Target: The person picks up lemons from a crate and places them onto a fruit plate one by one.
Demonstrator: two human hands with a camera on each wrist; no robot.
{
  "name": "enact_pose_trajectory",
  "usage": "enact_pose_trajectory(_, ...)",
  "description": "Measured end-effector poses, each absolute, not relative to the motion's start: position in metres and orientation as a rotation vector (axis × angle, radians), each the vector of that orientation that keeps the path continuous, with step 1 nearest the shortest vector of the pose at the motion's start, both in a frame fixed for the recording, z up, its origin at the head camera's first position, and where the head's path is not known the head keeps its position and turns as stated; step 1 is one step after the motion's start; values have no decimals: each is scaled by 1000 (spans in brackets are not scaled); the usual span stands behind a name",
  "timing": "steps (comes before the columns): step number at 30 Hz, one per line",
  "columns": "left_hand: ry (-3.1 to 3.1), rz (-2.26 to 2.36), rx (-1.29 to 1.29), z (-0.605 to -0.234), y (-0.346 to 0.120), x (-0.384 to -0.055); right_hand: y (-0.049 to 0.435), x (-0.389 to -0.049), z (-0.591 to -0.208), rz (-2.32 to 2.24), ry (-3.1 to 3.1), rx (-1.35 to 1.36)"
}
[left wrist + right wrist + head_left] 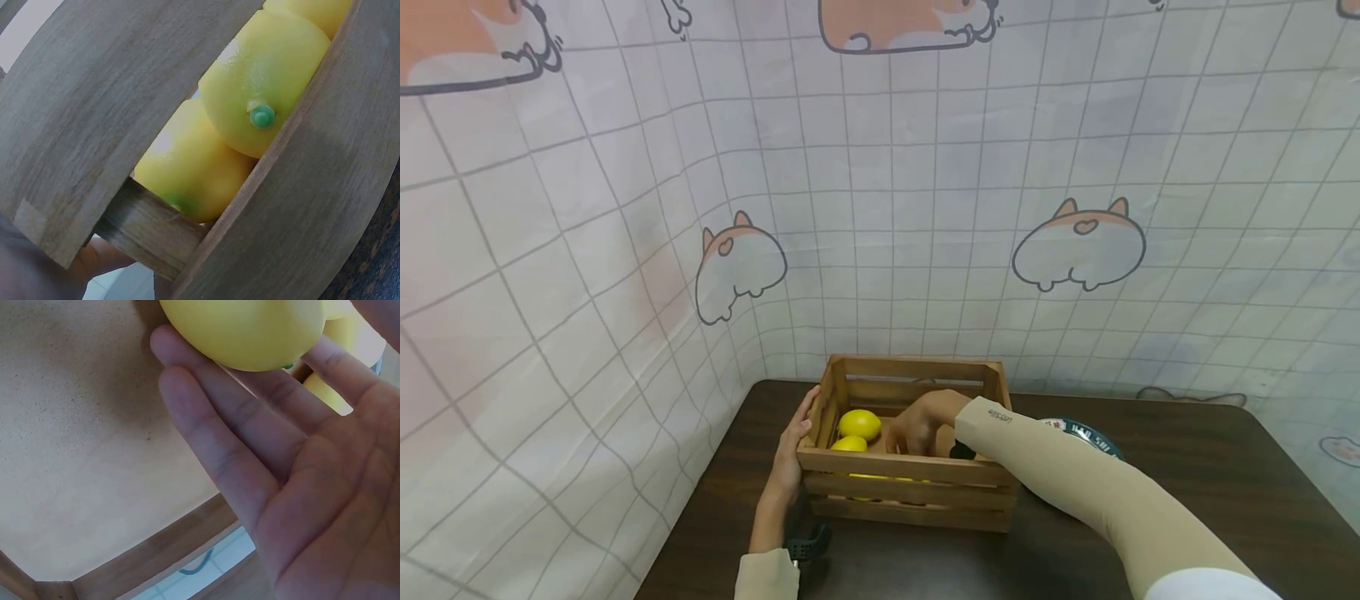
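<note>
A slatted wooden crate holds several yellow lemons with small green stem ends, gathered toward its left side. My left hand rests along the outside of the crate's left end, fingers extended and thumb near the top rim. In the left wrist view, lemons show through the gap between the front slats. My right hand reaches down inside the crate. The right wrist view shows its nearly straight fingers against the underside of a lemon, with the crate's pale bottom beside them.
The crate stands on a dark wooden table. Partly behind my right sleeve lies a round plate with a dark, lettered rim. A white gridded cloth with cartoon dogs hangs behind and to the left of the table.
</note>
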State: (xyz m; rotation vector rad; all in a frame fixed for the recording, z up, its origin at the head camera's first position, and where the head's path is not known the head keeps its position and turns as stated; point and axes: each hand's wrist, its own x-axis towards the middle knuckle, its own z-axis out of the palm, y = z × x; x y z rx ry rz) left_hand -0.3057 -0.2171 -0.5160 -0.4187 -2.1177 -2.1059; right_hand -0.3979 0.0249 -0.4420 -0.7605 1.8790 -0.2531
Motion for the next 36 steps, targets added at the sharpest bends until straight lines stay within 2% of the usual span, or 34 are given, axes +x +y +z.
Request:
enact_pose_trajectory(13, -2120, -2099, -426, -516, -217, -305, 25, -398, -441, -93, 1902, -996)
enact_pose_trajectory(26, -2112, -2094, -448, -517, -217, -306, 27, -399, -438, -103, 2007, -1010)
enact_pose_trajectory(36, -2108, -2099, -447, -517, -217, -307, 36, -398, -425, -158, 2149, -1117)
